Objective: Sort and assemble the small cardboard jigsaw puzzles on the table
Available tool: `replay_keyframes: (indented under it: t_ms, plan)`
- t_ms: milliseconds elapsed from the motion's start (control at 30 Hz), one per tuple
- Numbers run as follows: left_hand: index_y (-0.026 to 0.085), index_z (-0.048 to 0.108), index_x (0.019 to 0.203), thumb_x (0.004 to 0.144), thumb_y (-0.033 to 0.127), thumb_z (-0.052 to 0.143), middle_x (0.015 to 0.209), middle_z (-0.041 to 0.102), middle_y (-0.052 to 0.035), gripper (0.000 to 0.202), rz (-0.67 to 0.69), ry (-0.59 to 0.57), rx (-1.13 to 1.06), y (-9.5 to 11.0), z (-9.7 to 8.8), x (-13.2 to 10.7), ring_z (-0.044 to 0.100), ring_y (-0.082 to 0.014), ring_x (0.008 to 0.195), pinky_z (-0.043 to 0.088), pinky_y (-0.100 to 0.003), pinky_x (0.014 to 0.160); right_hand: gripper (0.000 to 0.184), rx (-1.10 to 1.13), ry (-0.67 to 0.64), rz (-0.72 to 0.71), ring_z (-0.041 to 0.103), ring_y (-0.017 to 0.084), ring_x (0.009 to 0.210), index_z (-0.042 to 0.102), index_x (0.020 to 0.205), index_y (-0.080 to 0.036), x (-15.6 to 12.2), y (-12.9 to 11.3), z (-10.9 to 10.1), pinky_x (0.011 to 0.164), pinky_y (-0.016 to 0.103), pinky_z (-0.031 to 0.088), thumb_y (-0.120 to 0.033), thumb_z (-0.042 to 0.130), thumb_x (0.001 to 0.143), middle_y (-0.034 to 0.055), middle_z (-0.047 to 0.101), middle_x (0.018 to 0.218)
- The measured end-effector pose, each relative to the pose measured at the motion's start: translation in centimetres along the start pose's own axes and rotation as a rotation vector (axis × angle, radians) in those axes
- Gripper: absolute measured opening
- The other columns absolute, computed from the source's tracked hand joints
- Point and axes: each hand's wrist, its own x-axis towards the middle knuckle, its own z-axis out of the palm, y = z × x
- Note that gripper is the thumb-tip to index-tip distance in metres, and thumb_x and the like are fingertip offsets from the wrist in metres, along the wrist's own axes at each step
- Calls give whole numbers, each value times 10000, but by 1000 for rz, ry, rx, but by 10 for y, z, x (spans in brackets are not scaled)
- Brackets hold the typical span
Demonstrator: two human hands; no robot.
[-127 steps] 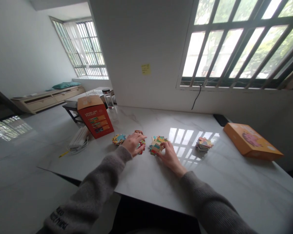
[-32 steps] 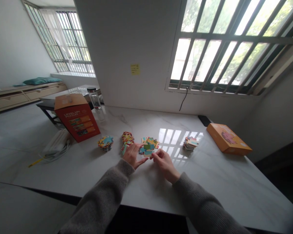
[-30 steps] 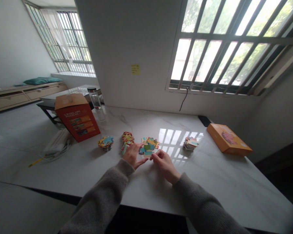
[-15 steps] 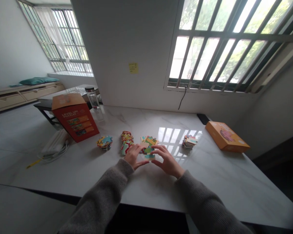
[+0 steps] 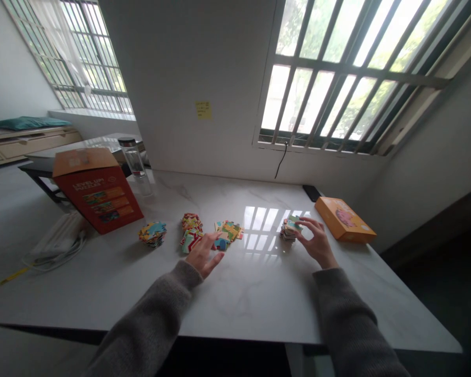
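Note:
My right hand (image 5: 315,240) is at the stack of puzzle pieces (image 5: 288,235) on the right, with thumb and fingers pinching a green and light-blue puzzle piece (image 5: 294,221) over its top. Whether that piece rests on the stack I cannot tell. My left hand (image 5: 205,255) hovers by the loose pile of puzzle pieces (image 5: 233,231) in the middle, thumb and fingers apart, with nothing visible between them. Just left of it lies a red-edged group of puzzle pieces (image 5: 191,222), partly covered by the fingers. Farther left stands another stack of puzzle pieces (image 5: 153,233).
A red puzzle box (image 5: 102,196) stands at the left, with a glass bottle (image 5: 133,159) behind it. White cables (image 5: 58,256) lie before the box. On the right are an orange box (image 5: 345,220) and a black phone (image 5: 311,193), all on a white marbled table (image 5: 251,303).
My right hand has moved from the middle pile to the right stack, carrying the green and light-blue piece. My left hand has let go of it and stays by the middle pile. The view has shifted right.

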Motion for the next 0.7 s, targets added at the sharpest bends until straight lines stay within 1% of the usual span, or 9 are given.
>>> replay_keyframes:
  t_ms: [100,267,367,433,467,500,533,633,700]
  plan:
    - [204,382,1406,946,329,481,1208,559,-106,488,34,-8,4,-1,0,0,603,-185,863,484,-361,907,299,-15,-30,5,566,290,1112,709,1052,-231,-3,14,5,1000,476,419,-450,636,862,106,664,1179]
    - [214,496,1299,920,305,506,1132,627,-77,390,-12,31,141,-3,-1,0,621,-204,874,445,-371,856,289,-31,-71,30,533,300,1166,722,1034,-238,-2,11,5,1002,479,409,-447,584,889,106,649,1250]
    - [226,585,1182,886,274,535,1016,677,-59,305,-100,124,297,-6,-3,1,618,-235,911,399,-389,830,267,-105,50,48,507,312,1213,715,1046,-252,-1,-6,2,1029,508,368,-405,540,915,100,614,1308]
    - [227,618,1122,866,244,546,962,691,-56,266,-145,184,369,-9,-4,3,613,-248,922,376,-405,827,242,-112,153,52,541,303,1152,704,1042,-240,-3,-29,9,1019,503,367,-338,514,929,103,656,1194]
    - [230,627,1097,857,231,551,952,695,-54,252,-155,198,393,-10,-4,3,611,-252,925,368,-414,828,230,-87,164,40,565,292,1095,701,1026,-231,-5,-45,16,1001,488,380,-299,500,935,100,679,1095]
    - [234,634,1075,847,219,558,953,699,-52,241,-154,200,410,-12,-4,4,608,-256,930,361,-424,830,229,-42,115,11,580,280,1055,697,1015,-227,-7,-63,26,976,464,400,-264,483,942,95,684,1024]
    - [240,638,1056,836,212,569,963,704,-50,232,-146,192,423,-13,-4,4,606,-261,940,354,-433,835,238,13,24,-40,587,272,1034,692,1032,-226,-10,-82,38,950,443,420,-232,473,942,92,682,993]
    - [253,644,1000,806,209,608,986,709,-48,203,-110,160,460,-14,-1,5,592,-272,974,335,-461,866,323,100,-319,-210,573,263,1042,629,1221,-252,-16,-138,79,926,415,437,-197,524,920,84,671,1098]
    - [256,647,974,796,217,622,984,702,-52,183,-112,170,477,-13,0,5,584,-275,978,328,-473,876,360,72,-380,-229,544,280,1088,590,1280,-251,-15,-166,103,938,423,432,-235,560,921,99,642,1168]
